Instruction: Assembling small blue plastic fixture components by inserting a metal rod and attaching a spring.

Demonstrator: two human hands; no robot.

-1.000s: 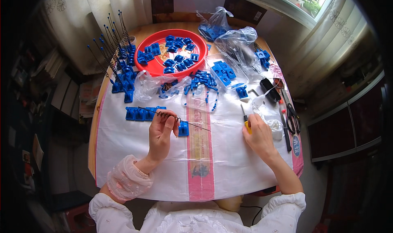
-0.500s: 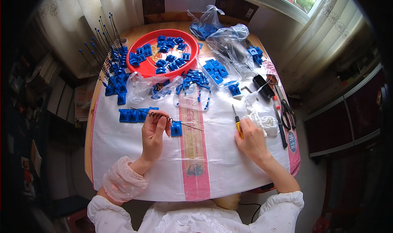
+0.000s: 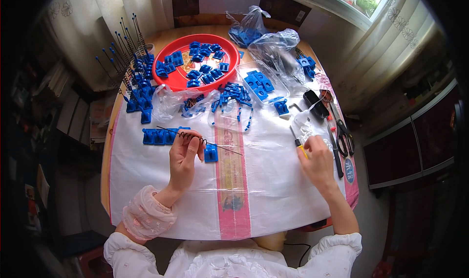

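Note:
Pinched in my left hand (image 3: 184, 155) is a black coiled wire spring (image 3: 222, 147) with long straight ends, its coil at the fingertips. Just beyond that hand stand a row of blue plastic pieces (image 3: 159, 136) and a single blue piece (image 3: 210, 154), partly behind the wire. My right hand (image 3: 318, 161) is closed on a screwdriver (image 3: 301, 148) with a yellow and black handle, its shaft pointing away from me. A bundle of white string (image 3: 308, 130) lies beside the screwdriver, largely hidden by this hand.
A red basin (image 3: 157, 78) of blue parts stands at the back, beside blue parts with upright springs (image 3: 139, 89) at left. Plastic bags (image 3: 278, 53) and a clear tray (image 3: 277, 89) sit back right. Scissors (image 3: 346, 138) and a black-handled knife (image 3: 338, 160) lie at right.
My right hand has moved right with the screwdriver, now over the white string. My left hand keeps its hold on the wire spring, nearly still.

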